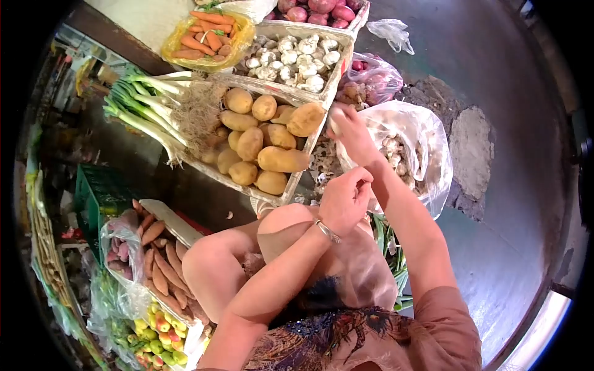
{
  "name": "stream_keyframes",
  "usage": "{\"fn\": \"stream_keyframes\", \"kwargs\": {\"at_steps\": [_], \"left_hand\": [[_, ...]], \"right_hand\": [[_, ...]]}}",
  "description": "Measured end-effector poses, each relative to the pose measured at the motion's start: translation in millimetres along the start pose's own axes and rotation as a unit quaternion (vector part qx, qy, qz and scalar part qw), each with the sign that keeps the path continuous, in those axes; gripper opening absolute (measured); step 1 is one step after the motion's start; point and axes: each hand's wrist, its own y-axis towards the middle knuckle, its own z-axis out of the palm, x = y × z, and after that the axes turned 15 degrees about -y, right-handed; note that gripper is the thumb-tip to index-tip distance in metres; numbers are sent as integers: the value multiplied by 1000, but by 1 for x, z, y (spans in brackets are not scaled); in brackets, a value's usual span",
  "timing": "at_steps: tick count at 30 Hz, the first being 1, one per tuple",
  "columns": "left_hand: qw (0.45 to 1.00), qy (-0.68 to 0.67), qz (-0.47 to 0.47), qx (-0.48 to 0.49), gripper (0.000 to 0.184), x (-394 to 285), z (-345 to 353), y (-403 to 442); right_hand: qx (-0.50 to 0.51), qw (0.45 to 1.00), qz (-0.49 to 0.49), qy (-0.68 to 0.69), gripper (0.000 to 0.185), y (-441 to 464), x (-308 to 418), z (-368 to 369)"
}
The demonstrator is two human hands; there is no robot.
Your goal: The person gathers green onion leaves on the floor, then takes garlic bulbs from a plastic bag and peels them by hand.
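Observation:
My right hand (352, 133) reaches out beside the potato box, its fingers bent round something pale that looks like a garlic bulb (335, 128). Above my knees, my left hand (345, 196) is closed with its fingers curled in; whatever it may hold is hidden. A bracelet (328, 231) circles my left wrist. Under and beside my right forearm lies a clear plastic bag (435, 133) with garlic bulbs in it. Dry garlic skins (323, 159) lie between the box and this bag. White garlic (303, 59) fills a box beyond the potatoes (250, 144).
Leeks (148, 108) lie left of the potatoes. Carrots (207, 37) and red onions (322, 9) are at the top, with bagged onions (374, 83) beside the boxes. Sweet potatoes (167, 270), a green crate (102, 198) and fruit (162, 334) are at lower left.

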Motion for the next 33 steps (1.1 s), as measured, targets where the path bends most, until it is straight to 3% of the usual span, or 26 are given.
{"fn": "stream_keyframes", "kwargs": {"at_steps": [2,4,5,6,8,10,12,14,16,19,22,24,26,27,28,31,33], "left_hand": [[994,-79,-32,-67,10,-6,0,1],[992,-86,-25,-90,11,-9,-1,2],[989,-105,-39,-94,11,-8,-1,3],[986,-125,-51,-99,11,-6,-2,4],[983,-151,-46,-92,11,-2,-2,5],[973,-196,-115,-51,12,-14,-2,3],[971,-195,-132,-34,12,-18,0,2],[963,-228,-142,-11,12,-21,3,1],[956,-257,-143,-1,13,-20,7,1],[940,-315,-132,4,13,-28,3,3],[921,-352,-166,12,13,-31,0,3],[910,-368,-191,4,12,-32,0,3],[911,-364,-192,1,13,-29,2,2],[909,-373,-187,9,12,-23,3,0],[906,-381,-180,18,13,-17,4,-2],[915,-369,-161,21,13,-17,4,-1],[918,-362,-160,21,13,-18,2,-1]], "right_hand": [[-4,998,-43,39,58,18,55,30],[-25,999,-10,32,61,44,57,32],[12,995,-94,37,69,47,40,22],[14,995,-95,38,69,46,25,14],[-35,999,-28,-27,55,27,-6,-3],[-115,986,34,-112,39,-6,-36,-28],[-196,962,47,-182,30,-24,-77,-63],[-240,942,97,-214,27,-39,-99,-95],[-304,909,31,-283,29,-45,-125,-125],[-342,863,84,-361,37,-44,-131,-151],[-321,871,41,-369,42,-35,-114,-147],[-306,864,84,-391,49,-22,-111,-145],[-359,788,75,-494,50,-3,-121,-143],[-310,783,175,-511,47,5,-109,-141],[-314,774,179,-520,45,13,-109,-141],[-363,745,114,-548,44,25,-111,-144],[-266,710,205,-619,40,29,-114,-154]]}}
